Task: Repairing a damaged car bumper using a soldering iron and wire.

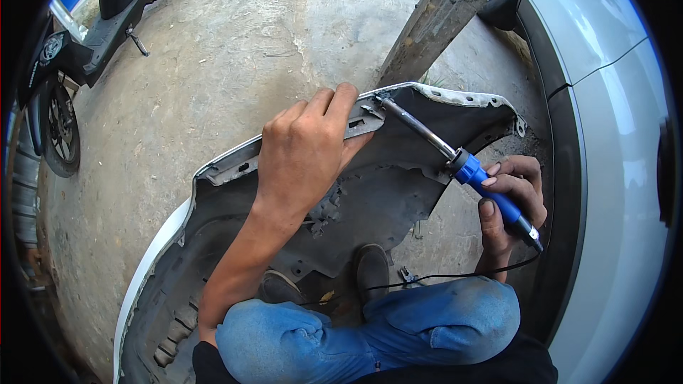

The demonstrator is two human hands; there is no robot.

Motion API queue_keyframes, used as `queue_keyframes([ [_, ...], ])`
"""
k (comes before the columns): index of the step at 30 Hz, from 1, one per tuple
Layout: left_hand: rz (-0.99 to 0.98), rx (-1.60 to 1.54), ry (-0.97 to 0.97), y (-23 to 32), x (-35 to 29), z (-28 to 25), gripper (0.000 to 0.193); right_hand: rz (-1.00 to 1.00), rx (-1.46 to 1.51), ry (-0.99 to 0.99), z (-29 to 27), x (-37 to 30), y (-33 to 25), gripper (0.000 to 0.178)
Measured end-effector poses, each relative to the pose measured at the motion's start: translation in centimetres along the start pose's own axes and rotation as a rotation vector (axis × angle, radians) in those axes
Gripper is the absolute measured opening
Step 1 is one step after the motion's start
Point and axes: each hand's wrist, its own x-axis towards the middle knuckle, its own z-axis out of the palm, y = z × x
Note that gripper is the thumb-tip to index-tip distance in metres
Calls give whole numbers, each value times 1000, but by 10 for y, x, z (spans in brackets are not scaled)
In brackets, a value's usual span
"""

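Note:
My left hand (307, 144) is closed over the upper rim of a car bumper (242, 158), fingers over the far side. The bumper's dark inner face is toward me, and its white outer skin shows along the left edge. In my right hand (514, 203) is a soldering iron (491, 183) with a blue handle and a long metal barrel. Its tip meets the bumper's rim just right of my left hand, by a grey bracket-like piece. A thin black cord runs from the handle's end across my knees.
A white car (605, 107) stands close on the right. Beyond the bumper rises a square post (445, 18). A black motorcycle (92, 43) is parked at the far left on the concrete floor (156, 107). My shoes (371, 270) are under the bumper's near edge.

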Motion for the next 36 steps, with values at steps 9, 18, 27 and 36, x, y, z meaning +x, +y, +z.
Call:
queue_keyframes([
  [9, 3, 6, -7, -1, -1, -1, 46, -9, 12, -20, 2, 0, -1, 23],
  [18, 0, -3, -3, 1, 1, -2, 46, -5, 0, 2, -1, 0, -2, 23],
  [27, 51, 42, 33, -2, 0, 1, 45, 13, 2, 14, 1, -2, -1, 25],
  [36, 54, 51, 36, -3, -1, 1, 48, 16, 5, 20, 4, -4, 0, 24],
])
